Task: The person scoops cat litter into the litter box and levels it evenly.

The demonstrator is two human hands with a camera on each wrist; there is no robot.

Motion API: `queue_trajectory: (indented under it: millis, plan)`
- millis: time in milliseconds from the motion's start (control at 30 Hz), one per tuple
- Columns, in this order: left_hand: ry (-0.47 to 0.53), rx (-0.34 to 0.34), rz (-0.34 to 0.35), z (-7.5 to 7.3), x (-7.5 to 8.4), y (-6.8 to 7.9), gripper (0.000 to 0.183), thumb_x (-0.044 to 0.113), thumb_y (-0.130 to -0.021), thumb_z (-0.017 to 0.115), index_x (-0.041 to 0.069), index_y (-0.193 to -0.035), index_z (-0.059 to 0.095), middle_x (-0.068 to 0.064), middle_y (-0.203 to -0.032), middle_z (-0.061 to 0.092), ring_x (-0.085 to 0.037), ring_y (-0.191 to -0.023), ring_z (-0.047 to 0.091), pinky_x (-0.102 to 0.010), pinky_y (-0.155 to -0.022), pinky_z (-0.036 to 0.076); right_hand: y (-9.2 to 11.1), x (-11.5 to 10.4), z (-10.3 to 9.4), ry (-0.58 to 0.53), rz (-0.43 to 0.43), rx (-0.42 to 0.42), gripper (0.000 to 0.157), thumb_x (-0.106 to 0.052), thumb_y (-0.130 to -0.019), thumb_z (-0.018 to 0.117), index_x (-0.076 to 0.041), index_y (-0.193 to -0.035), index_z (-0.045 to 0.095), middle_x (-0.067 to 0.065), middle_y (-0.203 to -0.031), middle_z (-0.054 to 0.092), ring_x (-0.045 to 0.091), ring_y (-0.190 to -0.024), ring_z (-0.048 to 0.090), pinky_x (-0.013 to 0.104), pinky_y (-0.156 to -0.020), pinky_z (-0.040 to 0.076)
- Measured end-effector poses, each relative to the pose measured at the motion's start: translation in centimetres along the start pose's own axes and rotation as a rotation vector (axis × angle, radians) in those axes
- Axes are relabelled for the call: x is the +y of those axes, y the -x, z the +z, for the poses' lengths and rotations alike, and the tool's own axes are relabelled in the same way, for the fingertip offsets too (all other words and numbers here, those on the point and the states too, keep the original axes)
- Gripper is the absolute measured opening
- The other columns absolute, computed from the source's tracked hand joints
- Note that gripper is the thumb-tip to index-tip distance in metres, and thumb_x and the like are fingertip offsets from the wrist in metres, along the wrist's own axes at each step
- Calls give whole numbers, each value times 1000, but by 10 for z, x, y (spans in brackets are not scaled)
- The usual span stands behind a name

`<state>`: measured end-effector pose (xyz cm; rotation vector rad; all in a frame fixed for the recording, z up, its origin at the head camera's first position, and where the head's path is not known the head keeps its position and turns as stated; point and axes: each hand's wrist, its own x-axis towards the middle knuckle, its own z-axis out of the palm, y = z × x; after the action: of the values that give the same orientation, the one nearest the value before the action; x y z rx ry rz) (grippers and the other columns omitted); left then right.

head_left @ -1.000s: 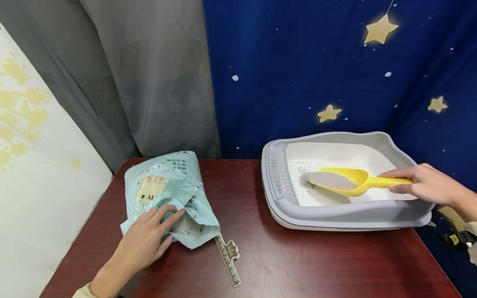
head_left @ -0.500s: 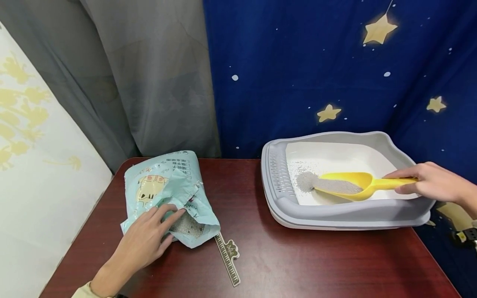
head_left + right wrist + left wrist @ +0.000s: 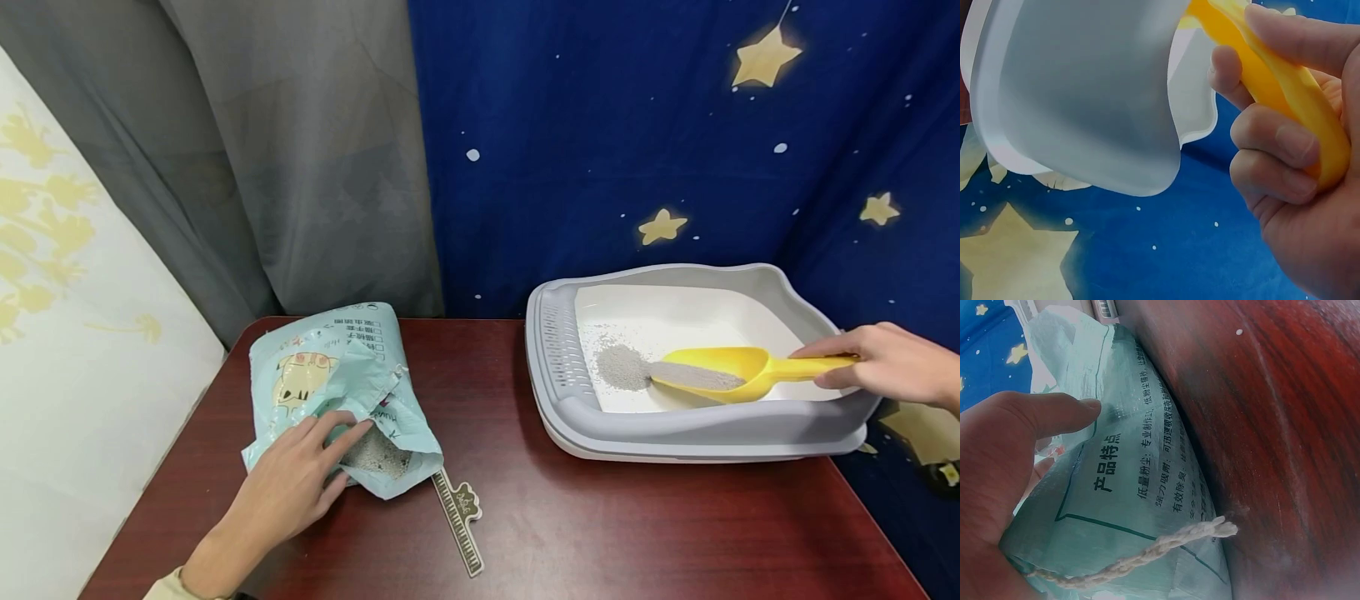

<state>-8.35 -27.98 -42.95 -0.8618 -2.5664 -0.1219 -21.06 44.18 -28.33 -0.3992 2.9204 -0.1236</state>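
My right hand (image 3: 892,362) grips the handle of a yellow scoop (image 3: 757,375), fingers curled round it in the right wrist view. Grey cat litter lies in the scoop, which tilts left over a grey-and-white litter box (image 3: 675,433). From its tip the litter runs onto a small grey pile (image 3: 624,367) on the white floor of the box. On the left, my left hand (image 3: 288,475) holds the mouth of a light-blue litter bag (image 3: 330,333), thumb on one side and fingers on the other. More litter shows inside the mouth.
A flat ruler-like clip (image 3: 459,525) with a scalloped edge lies partly under the bag. Both bag and box stand on a dark red wooden table (image 3: 562,525). Grey and blue star-patterned curtains (image 3: 525,167) hang right behind it. A twisted cord (image 3: 1147,556) crosses the left wrist view.
My right hand has drawn the scoop to the right and tilted it. Litter has slid off its tip, and the pile in the box has grown. The left hand has stayed put.
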Motion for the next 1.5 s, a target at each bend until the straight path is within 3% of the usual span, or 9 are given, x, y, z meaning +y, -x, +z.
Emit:
queue_trajectory:
  millis: [233, 400, 633, 833, 1133, 1500]
  plan:
    - [-3, 2, 8, 0, -1, 0, 72, 13, -74, 93, 6, -143, 70, -13, -131, 61, -29, -98, 64, -46, -80, 58, 0, 0, -10, 6, 32, -40, 45, -17, -94, 79, 11, -128, 74, 3, -90, 63, 23, -79, 54, 38, -67, 39]
    - [-7, -4, 6, 0, 0, 0, 73, 14, -74, 94, 6, -143, 70, -13, -131, 61, -29, -99, 64, -47, -80, 58, -2, 0, -21, 55, 18, -33, 43, -16, -92, 79, 12, -125, 75, 4, -88, 65, 21, -75, 53, 35, -65, 40]
    - [-7, -11, -3, -1, 1, 0, 72, 14, -75, 94, 6, -143, 71, -13, -131, 61, -29, -98, 64, -47, -80, 58, -10, -2, -30, 25, 18, -31, 38, -14, -94, 78, 13, -120, 76, 17, -97, 75, 23, -78, 62, 40, -68, 48]
    - [-8, -9, 0, -1, 0, 1, 73, 15, -75, 94, 6, -143, 70, -13, -131, 61, -29, -100, 65, -47, -81, 59, -18, -1, -31, 8, 20, -12, 35, -12, -93, 77, 12, -119, 77, 20, -99, 76, 24, -78, 63, 41, -68, 49]
    - [-14, -9, 12, 1, 0, 0, 72, 15, -75, 93, 6, -143, 70, -13, -130, 61, -29, -99, 65, -47, -82, 59, -36, -6, -30, -10, -15, -3, 41, -13, -92, 75, 11, -126, 76, 1, -84, 66, 21, -69, 52, 34, -62, 40]
    - [-14, -13, 8, -1, 0, 1, 73, 15, -75, 94, 6, -144, 70, -13, -131, 61, -29, -101, 64, -47, -83, 58, -50, -35, -38, -44, -115, -25, 38, -10, -90, 75, 2, -126, 80, -2, -94, 72, 15, -73, 53, 31, -66, 44]
